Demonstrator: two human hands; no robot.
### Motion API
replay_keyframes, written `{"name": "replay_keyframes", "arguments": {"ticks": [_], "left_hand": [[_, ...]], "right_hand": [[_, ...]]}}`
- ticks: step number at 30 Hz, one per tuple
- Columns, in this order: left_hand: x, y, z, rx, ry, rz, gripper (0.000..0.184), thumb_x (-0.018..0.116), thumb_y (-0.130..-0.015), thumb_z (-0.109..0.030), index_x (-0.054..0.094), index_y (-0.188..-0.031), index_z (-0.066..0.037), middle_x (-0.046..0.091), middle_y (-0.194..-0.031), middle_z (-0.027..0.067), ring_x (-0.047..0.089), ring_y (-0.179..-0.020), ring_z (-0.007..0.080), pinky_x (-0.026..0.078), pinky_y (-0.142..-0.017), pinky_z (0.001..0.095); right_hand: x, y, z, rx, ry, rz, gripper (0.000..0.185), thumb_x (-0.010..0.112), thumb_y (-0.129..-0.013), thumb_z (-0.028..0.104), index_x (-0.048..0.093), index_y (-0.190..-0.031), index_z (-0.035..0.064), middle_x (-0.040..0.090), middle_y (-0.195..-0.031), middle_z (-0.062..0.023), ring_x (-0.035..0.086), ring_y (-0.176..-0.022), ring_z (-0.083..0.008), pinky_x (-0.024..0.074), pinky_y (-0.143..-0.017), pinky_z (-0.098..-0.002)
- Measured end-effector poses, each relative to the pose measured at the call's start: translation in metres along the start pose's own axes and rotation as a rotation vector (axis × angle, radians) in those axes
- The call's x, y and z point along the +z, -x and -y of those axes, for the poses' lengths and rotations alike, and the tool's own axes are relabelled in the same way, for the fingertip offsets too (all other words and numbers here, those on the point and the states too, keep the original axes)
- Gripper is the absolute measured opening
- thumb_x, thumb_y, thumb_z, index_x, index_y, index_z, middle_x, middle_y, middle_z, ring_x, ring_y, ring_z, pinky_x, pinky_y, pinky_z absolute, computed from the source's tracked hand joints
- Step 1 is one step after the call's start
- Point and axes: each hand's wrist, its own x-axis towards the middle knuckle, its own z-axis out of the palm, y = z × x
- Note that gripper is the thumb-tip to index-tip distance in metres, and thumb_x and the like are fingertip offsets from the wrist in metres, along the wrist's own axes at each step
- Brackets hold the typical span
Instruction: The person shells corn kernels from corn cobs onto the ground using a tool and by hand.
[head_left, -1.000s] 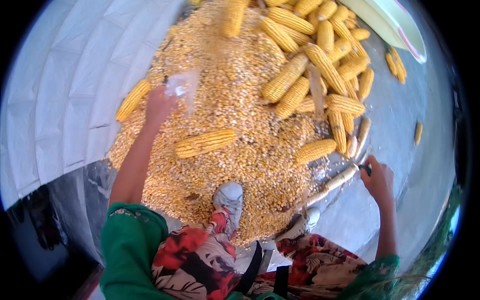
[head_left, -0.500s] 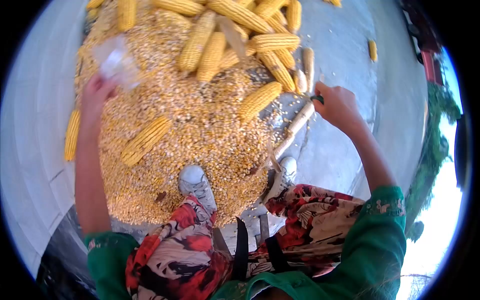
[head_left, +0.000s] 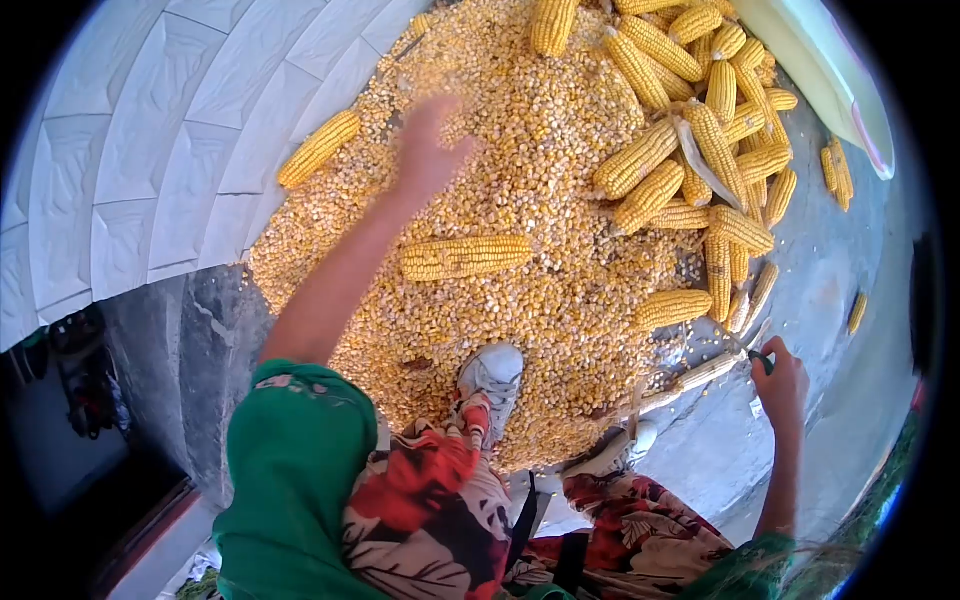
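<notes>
My left hand is over the upper left of the loose corn kernels. It is blurred, but its thumb and fingers are spread and nothing shows in them. Below it, a yellow corn cob lies on the kernels. At the right, my right hand is closed around the dark handle of a tool. A thin part of the tool points up and left; its exact kind is unclear. Near its tip lie stripped, pale cobs on the floor.
A heap of unshelled corn cobs fills the upper right, near a pale green container edge. Another cob rests against the white tiled wall. My shoes stand at the kernels' near edge.
The clear plastic-like piece at my left hand is no longer visible, and those fingers have spread. The view has turned left, shifting the pile rightward. My right hand keeps hold of the tool.
</notes>
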Motion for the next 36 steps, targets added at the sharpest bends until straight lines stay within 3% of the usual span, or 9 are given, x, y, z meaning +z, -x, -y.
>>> {"name": "replay_keyframes", "arguments": {"ticks": [3,7,10,13,22,28,30,32,36], "left_hand": [[-0.060,-0.001,0.116,-0.128,-0.574,-0.159,0.053,0.070,-0.070,-0.027,0.051,-0.117,-0.009,0.051,-0.120,0.0148,0.048,-0.108,0.0314,0.035,-0.095,0.0437],[-0.081,0.013,0.110,-0.401,-0.913,0.022,0.060,0.069,-0.069,-0.029,0.047,-0.120,-0.007,0.053,-0.115,0.0154,0.048,-0.108,0.0331,0.038,-0.092,0.0419],[-0.083,0.005,0.147,-0.665,-0.632,0.281,0.067,0.069,-0.068,-0.027,0.041,-0.126,-0.008,0.055,-0.113,0.0152,0.052,-0.106,0.0321,0.042,-0.089,0.0405],[-0.071,0.029,0.151,-0.533,-0.239,0.195,0.071,0.070,-0.066,-0.027,0.040,-0.128,-0.008,0.058,-0.111,0.0157,0.057,-0.101,0.0311,0.045,-0.086,0.0389],[-0.052,0.084,0.057,-0.487,-0.116,0.312,0.071,0.072,-0.064,-0.024,0.042,-0.126,-0.009,0.060,-0.108,0.0164,0.059,-0.099,0.0295,0.045,-0.083,0.0379],[-0.056,0.105,0.079,-0.634,-0.078,0.071,0.068,0.071,-0.065,-0.025,0.043,-0.124,-0.006,0.061,-0.104,0.0166,0.060,-0.095,0.0298,0.045,-0.083,0.0386],[-0.059,0.104,0.081,-0.652,-0.129,0.021,0.068,0.071,-0.066,-0.025,0.043,-0.124,-0.006,0.061,-0.103,0.0165,0.060,-0.094,0.0299,0.045,-0.084,0.0390],[-0.052,0.103,0.084,-0.501,-0.239,-0.064,0.068,0.072,-0.066,-0.027,0.043,-0.124,-0.005,0.061,-0.103,0.0169,0.059,-0.095,0.0302,0.045,-0.083,0.0397],[-0.070,0.076,0.109,-0.516,-0.288,0.044,0.068,0.073,-0.065,-0.030,0.047,-0.121,-0.002,0.058,-0.105,0.0175,0.057,-0.095,0.0330,0.045,-0.083,0.0413]], "right_hand": [[-0.002,-0.004,0.004,-0.053,0.037,-0.029,0.014,0.063,-0.076,0.016,0.053,-0.082,0.0083,0.062,-0.067,-0.0154,0.061,-0.066,-0.0354,0.0460,-0.059,-0.0455],[-0.007,-0.009,0.012,-0.074,0.105,-0.016,0.014,0.063,-0.075,0.016,0.054,-0.083,0.0081,0.063,-0.068,-0.0152,0.061,-0.066,-0.0351,0.0460,-0.059,-0.0453],[-0.005,-0.009,0.014,-0.061,0.115,-0.013,0.014,0.063,-0.075,0.015,0.054,-0.083,0.0079,0.063,-0.068,-0.0146,0.061,-0.066,-0.0346,0.0462,-0.059,-0.0448],[-0.006,-0.009,0.013,-0.060,0.099,-0.005,0.014,0.063,-0.075,0.015,0.054,-0.083,0.0076,0.063,-0.067,-0.0141,0.061,-0.066,-0.0342,0.0462,-0.059,-0.0446],[-0.009,-0.004,0.010,-0.202,0.185,0.091,0.018,0.063,-0.074,0.017,0.054,-0.085,0.0068,0.061,-0.066,-0.0160,0.059,-0.067,-0.0366,0.0443,-0.061,-0.0475],[-0.102,0.019,0.051,-0.001,-0.151,0.326,0.022,0.063,-0.076,0.009,0.059,-0.096,0.0038,0.062,-0.068,-0.0107,0.061,-0.062,-0.0205,0.0455,-0.058,-0.0327],[-0.102,0.016,0.070,-0.028,-0.639,0.125,0.030,0.061,-0.079,0.005,0.058,-0.108,0.0015,0.060,-0.071,-0.0069,0.055,-0.064,-0.0097,0.0433,-0.058,-0.0253],[-0.081,-0.002,0.084,-0.217,-0.616,0.045,0.032,0.060,-0.081,0.006,0.056,-0.113,-0.0002,0.059,-0.076,-0.0060,0.051,-0.067,-0.0075,0.0430,-0.060,-0.0237],[-0.052,-0.071,0.126,-0.383,-0.385,-0.268,0.031,0.057,-0.083,0.014,0.055,-0.113,0.0035,0.063,-0.088,-0.0195,0.062,-0.080,-0.0349,0.0473,-0.070,-0.0392]]}}
